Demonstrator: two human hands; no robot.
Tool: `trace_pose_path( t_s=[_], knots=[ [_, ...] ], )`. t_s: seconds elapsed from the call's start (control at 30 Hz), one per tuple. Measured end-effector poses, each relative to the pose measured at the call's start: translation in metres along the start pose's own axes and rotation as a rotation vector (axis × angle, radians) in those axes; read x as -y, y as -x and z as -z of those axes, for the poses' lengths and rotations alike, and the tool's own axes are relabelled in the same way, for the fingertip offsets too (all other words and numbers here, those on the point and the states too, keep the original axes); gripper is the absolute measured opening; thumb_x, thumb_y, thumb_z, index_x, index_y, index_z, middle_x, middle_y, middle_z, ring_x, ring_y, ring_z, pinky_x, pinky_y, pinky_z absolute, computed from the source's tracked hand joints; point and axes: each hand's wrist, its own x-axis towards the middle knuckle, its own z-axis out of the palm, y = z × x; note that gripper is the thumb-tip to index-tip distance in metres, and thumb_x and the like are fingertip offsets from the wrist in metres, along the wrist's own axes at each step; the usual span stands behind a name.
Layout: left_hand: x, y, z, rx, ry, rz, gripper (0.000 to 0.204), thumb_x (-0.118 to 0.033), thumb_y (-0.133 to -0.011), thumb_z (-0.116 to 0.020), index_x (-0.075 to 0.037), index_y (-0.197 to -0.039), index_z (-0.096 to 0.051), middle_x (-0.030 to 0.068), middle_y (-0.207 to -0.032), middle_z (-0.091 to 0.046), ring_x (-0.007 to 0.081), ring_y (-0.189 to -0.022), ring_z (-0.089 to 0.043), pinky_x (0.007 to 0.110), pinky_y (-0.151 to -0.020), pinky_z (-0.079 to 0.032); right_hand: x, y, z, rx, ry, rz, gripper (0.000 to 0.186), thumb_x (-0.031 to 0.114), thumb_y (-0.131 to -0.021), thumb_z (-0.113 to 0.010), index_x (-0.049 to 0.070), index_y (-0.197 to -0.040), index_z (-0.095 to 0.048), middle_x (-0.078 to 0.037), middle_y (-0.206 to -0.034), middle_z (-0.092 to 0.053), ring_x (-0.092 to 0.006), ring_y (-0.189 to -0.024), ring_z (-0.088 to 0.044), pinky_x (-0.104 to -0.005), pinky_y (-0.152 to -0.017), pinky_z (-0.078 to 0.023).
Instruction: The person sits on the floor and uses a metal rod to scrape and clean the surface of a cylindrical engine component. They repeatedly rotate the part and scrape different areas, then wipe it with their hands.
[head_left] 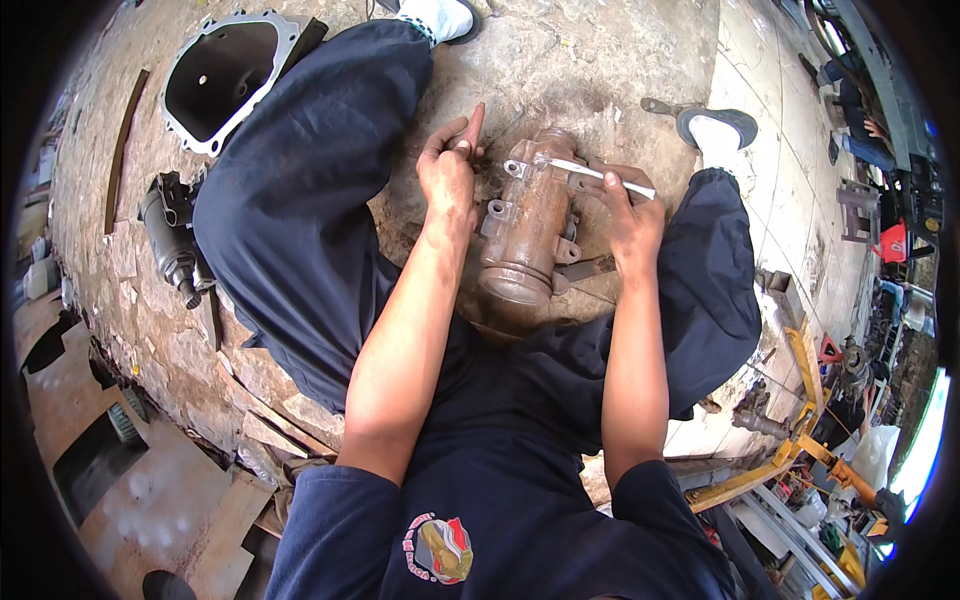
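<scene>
A rusty brown cylindrical metal housing [535, 225] with bolt lugs lies on the ground between my legs. My right hand [625, 205] is closed around a slim white stick-like tool [600, 174], its thin end at the upper part of the housing. What kind of tool it is, I cannot make out. To the left of the housing and apart from it, my left hand [447, 172] is closed on a narrow reddish-brown piece [476, 124] that points up and away from me. A flat dark metal piece [588, 268] lies beside the housing's near end.
Beyond my left leg stand a large hollow metal casing [287, 60] and a starter-motor-like part [170, 240]. A long rusty strip [125, 150] lies farther left. A yellow metal frame [800, 440] and mixed parts crowd the right. Another person [865, 125] sits at the far right.
</scene>
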Motion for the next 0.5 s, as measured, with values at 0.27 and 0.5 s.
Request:
trace_pose_path(
  t_s=[0.27,0.5],
  knots=[
    [0.007,0.002,-0.006,-0.04,-0.189,-0.169,0.034,0.002,-0.094,-0.056,0.006,-0.125,-0.066,0.0088,-0.1,-0.067,0.0138,-0.082,-0.061,0.03,-0.076,-0.048,-0.022,-0.011,0.001,-0.004,0.281,-0.072,0.022,0.013,-0.103,-0.066,-0.008,-0.107,-0.068,-0.015,-0.096,-0.074,-0.0207,-0.085,-0.074,-0.0348,-0.079,-0.062],
    [0.004,0.006,-0.002,-0.09,-0.171,-0.164,0.032,0.005,-0.094,-0.055,0.006,-0.124,-0.066,0.0073,-0.096,-0.065,0.0138,-0.08,-0.059,0.029,-0.075,-0.048,-0.013,0.004,-0.002,0.289,-0.091,-0.276,0.024,0.017,-0.106,-0.063,-0.006,-0.112,-0.062,-0.017,-0.107,-0.072,-0.0242,-0.093,-0.073,-0.0391,-0.087,-0.062]
  ],
)
